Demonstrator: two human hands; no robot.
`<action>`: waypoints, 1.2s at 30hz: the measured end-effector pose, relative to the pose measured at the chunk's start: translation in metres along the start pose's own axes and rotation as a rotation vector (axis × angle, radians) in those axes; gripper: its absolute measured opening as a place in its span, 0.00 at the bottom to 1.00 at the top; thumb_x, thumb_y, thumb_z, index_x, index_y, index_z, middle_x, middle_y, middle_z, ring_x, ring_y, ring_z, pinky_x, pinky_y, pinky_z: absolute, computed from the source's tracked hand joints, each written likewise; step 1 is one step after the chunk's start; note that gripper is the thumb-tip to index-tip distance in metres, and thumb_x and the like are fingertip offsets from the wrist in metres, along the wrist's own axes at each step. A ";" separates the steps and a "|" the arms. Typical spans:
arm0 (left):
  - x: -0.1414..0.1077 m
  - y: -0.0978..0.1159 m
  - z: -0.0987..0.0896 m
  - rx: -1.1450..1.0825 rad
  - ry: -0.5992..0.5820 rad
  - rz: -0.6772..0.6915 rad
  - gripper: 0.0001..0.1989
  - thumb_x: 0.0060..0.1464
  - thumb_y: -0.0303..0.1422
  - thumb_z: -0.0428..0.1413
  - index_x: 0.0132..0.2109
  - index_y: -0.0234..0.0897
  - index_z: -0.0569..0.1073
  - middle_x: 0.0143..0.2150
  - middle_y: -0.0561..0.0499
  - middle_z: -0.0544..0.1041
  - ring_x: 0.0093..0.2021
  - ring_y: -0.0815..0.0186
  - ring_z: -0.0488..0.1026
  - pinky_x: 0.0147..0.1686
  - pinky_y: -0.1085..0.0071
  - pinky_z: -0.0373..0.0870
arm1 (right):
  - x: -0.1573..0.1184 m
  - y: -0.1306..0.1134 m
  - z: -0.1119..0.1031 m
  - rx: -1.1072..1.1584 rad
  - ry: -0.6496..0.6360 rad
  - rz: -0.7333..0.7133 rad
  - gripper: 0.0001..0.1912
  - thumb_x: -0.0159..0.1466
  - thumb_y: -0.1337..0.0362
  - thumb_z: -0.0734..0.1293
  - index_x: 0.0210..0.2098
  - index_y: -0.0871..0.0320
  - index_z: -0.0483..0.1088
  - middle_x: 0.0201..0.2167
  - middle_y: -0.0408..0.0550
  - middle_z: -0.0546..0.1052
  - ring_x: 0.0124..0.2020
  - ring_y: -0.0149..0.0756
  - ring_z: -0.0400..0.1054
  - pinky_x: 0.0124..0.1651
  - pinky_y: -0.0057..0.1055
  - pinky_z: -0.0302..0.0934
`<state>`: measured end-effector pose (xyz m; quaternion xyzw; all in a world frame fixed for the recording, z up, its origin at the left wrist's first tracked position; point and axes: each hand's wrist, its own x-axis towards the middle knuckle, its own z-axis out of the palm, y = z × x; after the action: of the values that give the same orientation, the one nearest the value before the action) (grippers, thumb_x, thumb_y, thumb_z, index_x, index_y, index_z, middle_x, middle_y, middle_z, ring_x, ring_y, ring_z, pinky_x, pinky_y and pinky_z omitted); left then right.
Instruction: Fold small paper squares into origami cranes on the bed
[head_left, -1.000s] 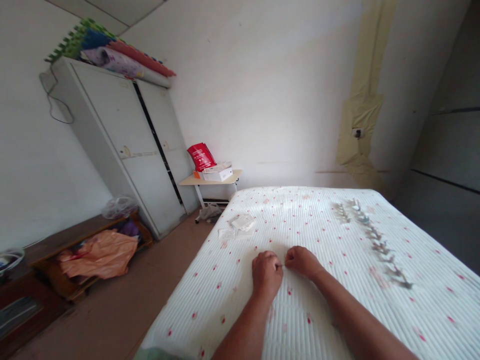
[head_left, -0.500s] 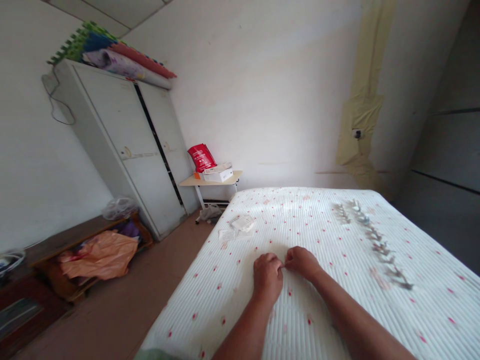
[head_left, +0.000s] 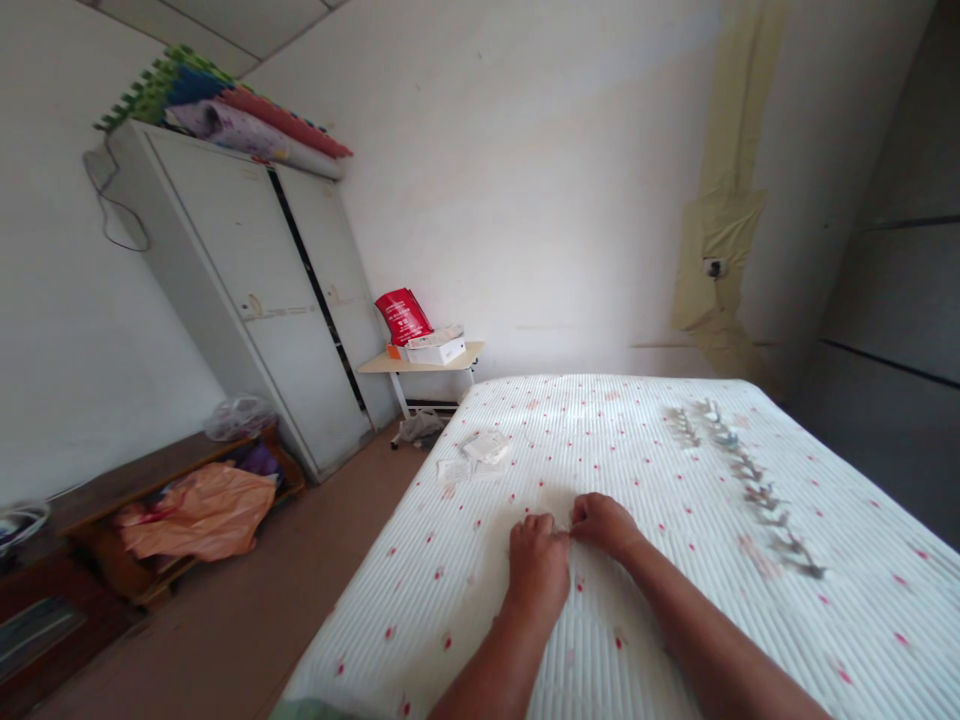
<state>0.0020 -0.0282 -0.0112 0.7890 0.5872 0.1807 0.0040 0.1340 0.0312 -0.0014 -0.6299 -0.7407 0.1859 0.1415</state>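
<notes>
My left hand (head_left: 538, 555) and my right hand (head_left: 602, 523) are close together just above the mattress (head_left: 630, 610), which is white and ribbed with small red flowers. Fingers on both hands are curled into a pinch, their tips nearly meeting. Whatever small pale thing lies between them is mostly hidden and too small to name. To the right, a row of small greyish twig-like pieces (head_left: 761, 490) runs along the mattress, with a shorter cluster (head_left: 686, 428) beside its far end. Left of my hands lie clear plastic packets (head_left: 486, 448).
A small table (head_left: 375, 366) beyond the mattress bears a red bag (head_left: 403, 315) and a white box (head_left: 436, 349). At left stand a grey cabinet (head_left: 225, 260) with rolled foam mats (head_left: 262, 130) on top and a low wooden bench holding an orange plastic bag (head_left: 202, 510).
My left hand has turned slightly and shifted a little right, its fingers showing more from the back. My right hand is almost still.
</notes>
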 end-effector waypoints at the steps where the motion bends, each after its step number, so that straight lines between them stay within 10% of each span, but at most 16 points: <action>1: 0.000 0.001 -0.001 0.013 -0.006 -0.005 0.12 0.54 0.28 0.47 0.35 0.39 0.76 0.37 0.45 0.71 0.41 0.59 0.64 0.40 0.63 0.58 | 0.000 0.000 0.000 0.005 -0.001 0.000 0.04 0.47 0.69 0.64 0.23 0.58 0.72 0.25 0.47 0.75 0.27 0.32 0.66 0.26 0.24 0.50; 36: 0.000 0.000 0.000 0.062 -0.055 -0.018 0.13 0.57 0.31 0.44 0.38 0.42 0.74 0.40 0.47 0.69 0.44 0.61 0.62 0.41 0.65 0.58 | 0.005 0.015 0.000 0.264 -0.052 0.006 0.06 0.44 0.73 0.63 0.21 0.60 0.71 0.19 0.42 0.72 0.22 0.27 0.63 0.24 0.21 0.51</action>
<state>0.0020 -0.0283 -0.0107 0.7880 0.5994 0.1404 -0.0028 0.1463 0.0383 -0.0085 -0.6030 -0.7113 0.2985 0.2034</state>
